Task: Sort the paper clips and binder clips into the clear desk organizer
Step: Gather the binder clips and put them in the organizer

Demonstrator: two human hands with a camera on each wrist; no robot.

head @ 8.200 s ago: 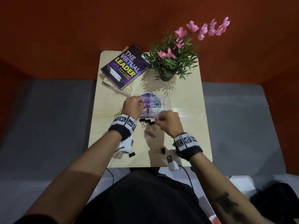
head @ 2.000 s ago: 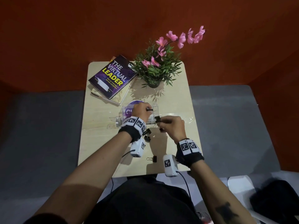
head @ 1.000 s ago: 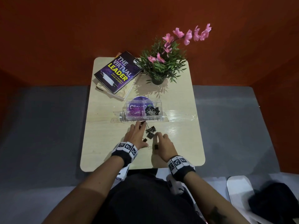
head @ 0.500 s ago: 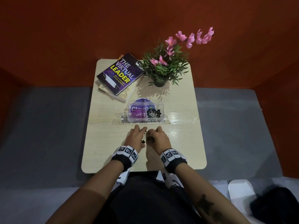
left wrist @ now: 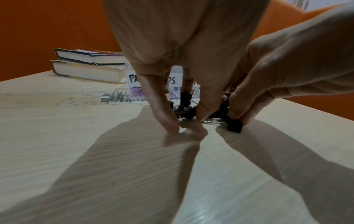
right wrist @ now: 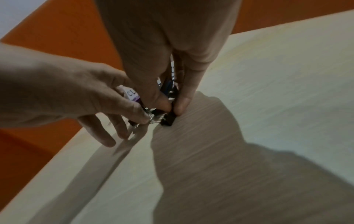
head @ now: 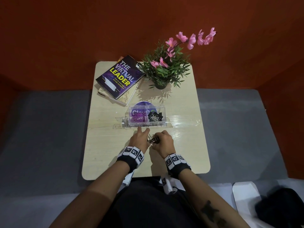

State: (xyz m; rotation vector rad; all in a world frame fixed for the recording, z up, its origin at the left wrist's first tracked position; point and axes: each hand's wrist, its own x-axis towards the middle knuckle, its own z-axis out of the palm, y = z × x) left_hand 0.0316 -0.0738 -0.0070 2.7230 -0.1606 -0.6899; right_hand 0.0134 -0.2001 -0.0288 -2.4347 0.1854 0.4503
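The clear desk organizer (head: 162, 111) stands mid-table, with purple paper clips (head: 137, 117) in its left compartment and black binder clips (head: 155, 117) in its right. Just in front of it lies a small pile of loose binder clips (head: 152, 140) between my two hands. My left hand (head: 144, 134) has fairly straight fingers (left wrist: 166, 121) set on the table against the pile (left wrist: 186, 113). My right hand (head: 158, 141) pinches one black binder clip (right wrist: 167, 120) between thumb and finger, low on the table; the same clip (left wrist: 234, 126) shows in the left wrist view.
Two stacked books (head: 119, 77) lie at the table's back left, and a potted plant with pink flowers (head: 166, 69) stands at the back right. A strip of clear tape (head: 184, 123) runs right of the organizer. The table's (head: 105, 150) front edge is near my wrists.
Both hands came back from the organizer to the loose pile. Over the last second the right hand slid left to meet the left hand and took hold of a binder clip.
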